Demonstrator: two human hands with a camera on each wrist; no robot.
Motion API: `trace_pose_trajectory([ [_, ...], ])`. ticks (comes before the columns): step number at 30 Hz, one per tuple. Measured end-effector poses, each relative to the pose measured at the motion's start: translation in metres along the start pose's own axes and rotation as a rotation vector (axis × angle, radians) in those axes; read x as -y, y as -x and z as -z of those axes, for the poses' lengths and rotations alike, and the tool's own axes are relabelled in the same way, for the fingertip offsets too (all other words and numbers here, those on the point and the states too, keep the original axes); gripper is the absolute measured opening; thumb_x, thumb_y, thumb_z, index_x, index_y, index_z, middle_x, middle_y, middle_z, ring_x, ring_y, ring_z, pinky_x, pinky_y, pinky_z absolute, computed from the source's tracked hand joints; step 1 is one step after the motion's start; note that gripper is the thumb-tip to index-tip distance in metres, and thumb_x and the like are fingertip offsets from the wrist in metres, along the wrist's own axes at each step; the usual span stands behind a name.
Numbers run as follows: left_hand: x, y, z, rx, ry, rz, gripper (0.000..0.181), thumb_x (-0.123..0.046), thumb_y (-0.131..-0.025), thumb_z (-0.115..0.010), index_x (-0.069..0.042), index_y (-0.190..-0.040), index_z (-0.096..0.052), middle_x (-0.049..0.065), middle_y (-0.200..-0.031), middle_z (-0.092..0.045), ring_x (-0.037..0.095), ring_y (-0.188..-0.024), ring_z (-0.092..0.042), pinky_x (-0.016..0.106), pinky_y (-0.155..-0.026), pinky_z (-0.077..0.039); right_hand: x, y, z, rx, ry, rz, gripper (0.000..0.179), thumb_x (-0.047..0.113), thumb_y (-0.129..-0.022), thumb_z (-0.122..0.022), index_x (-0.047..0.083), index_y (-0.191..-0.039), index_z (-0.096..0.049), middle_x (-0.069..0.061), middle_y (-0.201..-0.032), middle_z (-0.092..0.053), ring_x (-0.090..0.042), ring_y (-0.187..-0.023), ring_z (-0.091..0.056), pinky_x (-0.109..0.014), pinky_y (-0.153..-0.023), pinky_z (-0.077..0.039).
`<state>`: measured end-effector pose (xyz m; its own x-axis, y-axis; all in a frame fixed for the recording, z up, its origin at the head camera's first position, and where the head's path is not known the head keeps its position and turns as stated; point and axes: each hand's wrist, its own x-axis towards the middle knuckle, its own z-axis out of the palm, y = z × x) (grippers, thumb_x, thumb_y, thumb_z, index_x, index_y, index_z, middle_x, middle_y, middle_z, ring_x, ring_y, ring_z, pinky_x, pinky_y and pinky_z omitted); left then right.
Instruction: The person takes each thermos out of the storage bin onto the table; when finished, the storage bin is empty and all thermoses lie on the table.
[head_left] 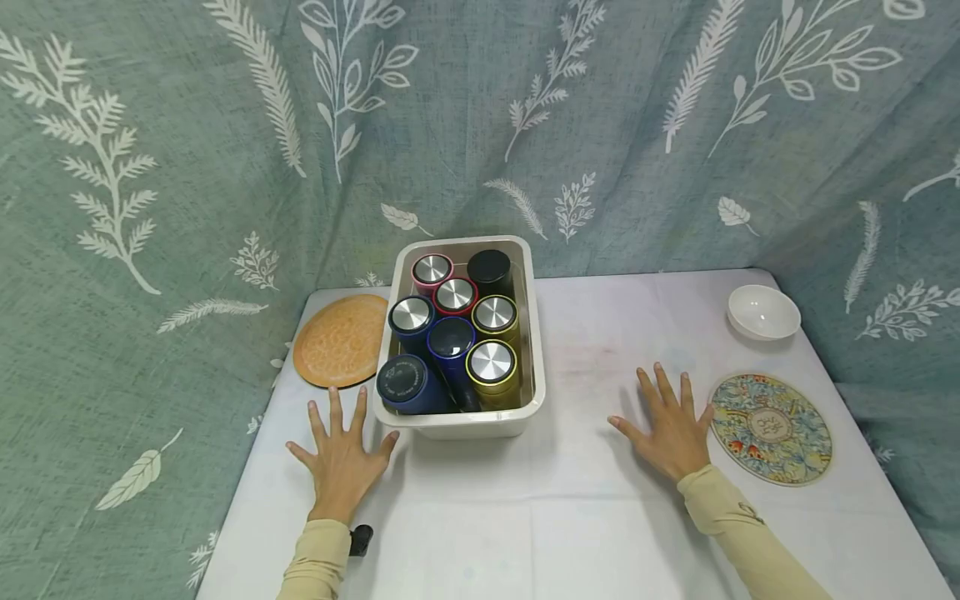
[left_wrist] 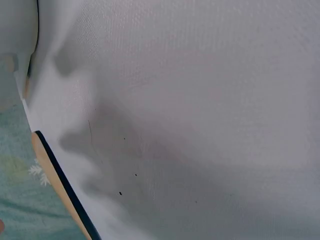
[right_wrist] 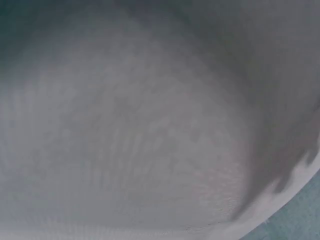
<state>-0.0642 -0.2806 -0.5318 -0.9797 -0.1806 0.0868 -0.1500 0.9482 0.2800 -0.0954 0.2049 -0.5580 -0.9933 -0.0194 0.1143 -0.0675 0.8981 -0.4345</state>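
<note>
Over the white cloth (head_left: 577, 508), I see 2 hands, spread wide and well apart. On the left, the left hand (head_left: 343, 468) has its fingers straight and fanned, fingertips near the round orange board (head_left: 341, 340), thumb near the corner of the cream bin (head_left: 465, 428). Across from it, the right hand (head_left: 670, 432) is fanned the same way, its little finger just beside the patterned round mat (head_left: 770, 425). From my cameras I cannot tell whether either hand touches the cloth. Farther back, between the hands and closer to the left, stands the bin, packed with bottles (head_left: 492, 367); I count 8 lids, 5 silver and 3 dark. Beyond the mat sits a white bowl (head_left: 765, 313). Behind everything hangs a green curtain (head_left: 457, 108) with pale leaves. My right wrist view is blurred
</note>
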Motion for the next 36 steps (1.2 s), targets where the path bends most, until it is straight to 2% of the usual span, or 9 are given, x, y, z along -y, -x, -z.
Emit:
trace_pose_trajectory([
  [4,-0.001,0.000,0.004,0.002,0.020,0.027,0.091,-0.056,-0.087,-0.067,-0.026,-0.161,-0.023,0.015,-0.171,-0.001,0.050,-0.155,0.007,0.091,-0.101,0.006,0.004,-0.001,0.002,0.003,-0.040,0.014,0.092,0.061,-0.085,-0.069,0.020,-0.158,-0.031,-0.015,-0.167,-0.025,-0.056,-0.150,-0.015,-0.091,-0.102,-0.009],
  [6,-0.005,0.000,0.010,-0.013,0.105,0.078,0.084,-0.049,-0.091,-0.066,-0.026,-0.160,-0.025,0.018,-0.169,-0.016,0.049,-0.154,-0.009,0.088,-0.107,-0.003,0.011,-0.002,0.006,0.001,-0.132,0.043,0.087,0.055,-0.088,-0.069,0.016,-0.157,-0.034,-0.017,-0.165,-0.029,-0.053,-0.149,-0.022,-0.086,-0.107,-0.016],
  [9,-0.015,-0.001,0.024,-0.058,0.367,0.164,0.064,-0.034,-0.098,-0.062,-0.022,-0.156,-0.037,0.019,-0.148,-0.054,0.041,-0.139,-0.048,0.068,-0.114,-0.033,0.033,-0.003,0.020,0.037,-0.353,0.098,0.069,0.042,-0.094,-0.069,0.013,-0.150,-0.045,-0.016,-0.156,-0.046,-0.046,-0.143,-0.041,-0.072,-0.112,-0.032],
  [11,-0.022,-0.003,0.035,-0.064,0.603,0.201,0.051,-0.028,-0.102,-0.058,-0.020,-0.150,-0.047,0.016,-0.123,-0.071,0.033,-0.116,-0.067,0.047,-0.101,-0.054,0.053,-0.004,0.033,0.074,-0.507,0.143,0.055,0.034,-0.095,-0.069,0.013,-0.143,-0.054,-0.014,-0.146,-0.058,-0.038,-0.135,-0.053,-0.061,-0.111,-0.041],
  [14,-0.032,-0.004,0.050,0.008,0.907,0.201,0.041,-0.028,-0.105,-0.052,-0.016,-0.144,-0.054,0.004,-0.100,-0.073,0.019,-0.093,-0.072,0.027,-0.076,-0.061,0.083,-0.006,0.049,0.130,-0.695,0.189,0.042,0.026,-0.095,-0.070,0.018,-0.135,-0.061,-0.007,-0.136,-0.066,-0.025,-0.128,-0.060,-0.050,-0.109,-0.048],
  [17,-0.040,-0.005,0.061,0.095,1.107,0.190,0.043,-0.033,-0.106,-0.049,-0.012,-0.143,-0.054,-0.005,-0.097,-0.067,0.010,-0.088,-0.067,0.023,-0.072,-0.059,0.108,-0.010,0.058,0.144,-0.836,0.226,0.040,0.018,-0.092,-0.074,0.017,-0.131,-0.064,-0.005,-0.134,-0.066,-0.017,-0.127,-0.060,-0.036,-0.109,-0.051],
  [22,-0.047,-0.006,0.066,0.126,1.204,0.197,0.042,-0.026,-0.105,-0.054,-0.007,-0.142,-0.054,-0.008,-0.096,-0.064,0.006,-0.086,-0.063,0.023,-0.072,-0.060,0.138,-0.021,0.064,0.165,-0.908,0.246,0.046,0.016,-0.088,-0.078,0.012,-0.131,-0.063,-0.009,-0.133,-0.065,-0.018,-0.124,-0.061,-0.026,-0.108,-0.050],
  [28,-0.050,-0.009,0.064,0.101,1.266,0.210,0.043,-0.009,-0.101,-0.058,-0.005,-0.143,-0.052,-0.008,-0.090,-0.062,0.004,-0.086,-0.064,0.021,-0.073,-0.059,0.163,-0.038,0.067,0.219,-0.896,0.245,0.060,0.019,-0.084,-0.082,0.008,-0.137,-0.057,-0.012,-0.137,-0.062,-0.026,-0.128,-0.059,-0.027,-0.109,-0.049],
  [36,-0.052,-0.012,0.063,0.089,1.352,0.246,0.043,0.001,-0.098,-0.057,0.001,-0.140,-0.053,-0.007,-0.083,-0.065,0.006,-0.074,-0.064,0.021,-0.068,-0.060,0.175,-0.050,0.061,0.281,-0.869,0.254,0.064,0.020,-0.082,-0.084,0.015,-0.139,-0.056,-0.007,-0.140,-0.061,-0.026,-0.132,-0.059,-0.034,-0.112,-0.048],
])
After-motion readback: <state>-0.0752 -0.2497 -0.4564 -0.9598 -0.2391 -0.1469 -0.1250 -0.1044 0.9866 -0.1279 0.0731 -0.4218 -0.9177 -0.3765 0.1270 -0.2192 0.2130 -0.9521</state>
